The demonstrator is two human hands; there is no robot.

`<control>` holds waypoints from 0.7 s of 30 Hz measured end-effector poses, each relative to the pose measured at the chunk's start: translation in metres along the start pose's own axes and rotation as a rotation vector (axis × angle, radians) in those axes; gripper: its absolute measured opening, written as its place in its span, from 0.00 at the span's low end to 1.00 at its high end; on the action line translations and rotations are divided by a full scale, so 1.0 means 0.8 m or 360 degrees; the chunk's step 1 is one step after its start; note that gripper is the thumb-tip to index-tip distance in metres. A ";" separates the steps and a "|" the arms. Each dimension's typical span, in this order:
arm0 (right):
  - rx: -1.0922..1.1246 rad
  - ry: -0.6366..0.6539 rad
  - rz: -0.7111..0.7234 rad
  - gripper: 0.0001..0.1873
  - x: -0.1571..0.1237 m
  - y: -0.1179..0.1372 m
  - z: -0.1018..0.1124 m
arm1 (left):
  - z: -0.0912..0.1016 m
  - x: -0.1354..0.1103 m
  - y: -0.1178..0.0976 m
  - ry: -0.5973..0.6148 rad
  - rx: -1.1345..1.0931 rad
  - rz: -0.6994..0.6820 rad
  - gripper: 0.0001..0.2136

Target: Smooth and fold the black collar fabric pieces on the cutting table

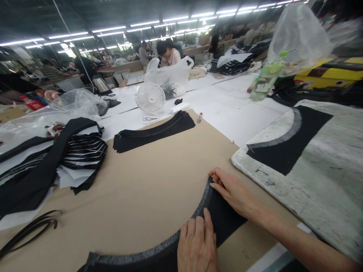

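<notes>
Left hand (197, 243) rests flat, unclenched, on black fabric (227, 215) that right hand (231, 189) pinches.

We logged overexposed overhead tubes (176, 18), above and beyond the white fan (150, 98), as the visible light source. Brown board (141, 189) before the fan: evenly lit, shadows soft. We found workers (174, 57) behind the fan blurred, ceiling (113, 13) dim.

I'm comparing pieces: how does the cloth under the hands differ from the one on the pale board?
The near cloth lies on a brown surface; the far cloth lies on the pale board. The left hand and right hand touch the near cloth; neither touches the far cloth. Both are black, greyish along a curved side.
</notes>
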State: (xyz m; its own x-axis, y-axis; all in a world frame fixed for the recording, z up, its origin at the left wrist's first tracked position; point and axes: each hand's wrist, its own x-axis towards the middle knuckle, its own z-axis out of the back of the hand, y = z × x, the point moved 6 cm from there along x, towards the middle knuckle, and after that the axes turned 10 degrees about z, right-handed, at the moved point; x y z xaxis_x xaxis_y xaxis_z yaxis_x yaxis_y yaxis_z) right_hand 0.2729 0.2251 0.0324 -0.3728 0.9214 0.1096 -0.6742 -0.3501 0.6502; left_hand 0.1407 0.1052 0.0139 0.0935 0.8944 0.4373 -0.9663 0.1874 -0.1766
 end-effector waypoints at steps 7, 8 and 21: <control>-0.0170 -0.0058 -0.0013 0.07 0.000 -0.001 0.002 | -0.003 -0.002 0.000 0.0002 -0.0008 -0.0018 0.19; -0.0199 -0.0070 0.0019 0.05 0.000 0.001 0.004 | -0.002 -0.001 -0.001 -0.0006 -0.0021 -0.0017 0.19; -0.0584 -0.0332 0.0468 0.15 -0.031 0.026 0.028 | 0.023 0.017 -0.003 0.0062 0.0021 -0.0062 0.24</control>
State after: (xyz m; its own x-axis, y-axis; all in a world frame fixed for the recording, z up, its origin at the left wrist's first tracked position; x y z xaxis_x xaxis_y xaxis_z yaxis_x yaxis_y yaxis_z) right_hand 0.2825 0.1987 0.0599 -0.4704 0.7760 0.4201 -0.7532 -0.6011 0.2671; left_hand 0.1396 0.1091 0.0365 0.1400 0.9018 0.4088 -0.9648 0.2172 -0.1486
